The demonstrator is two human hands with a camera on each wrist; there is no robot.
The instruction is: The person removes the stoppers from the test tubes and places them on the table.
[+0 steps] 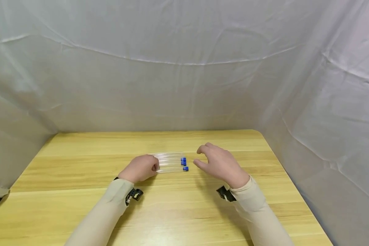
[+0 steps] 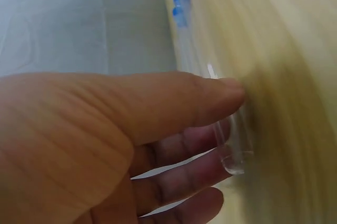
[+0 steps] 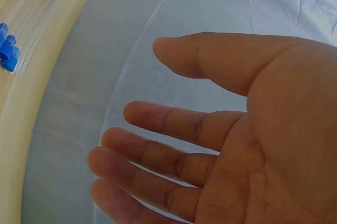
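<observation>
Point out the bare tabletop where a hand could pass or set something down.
The wooden table is bare along its far edge behind the clear plastic tubes with blue caps, at both sides, and in front between the sleeves. It is crowded mid-table: the left hand grips the tubes' ends, and the right hand hovers beside the caps.

The left hand hides the clear tubes' closed ends; their count is unclear

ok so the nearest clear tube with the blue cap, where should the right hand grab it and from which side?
Probably at the blue cap end, coming in from the right. The nearest tube lies flat on the wooden table, cap pointing toward the right hand, which hovers with relaxed fingers just past it. The left hand already touches the round closed ends. The cap is opaque and looks less slippery than the clear wall.
</observation>
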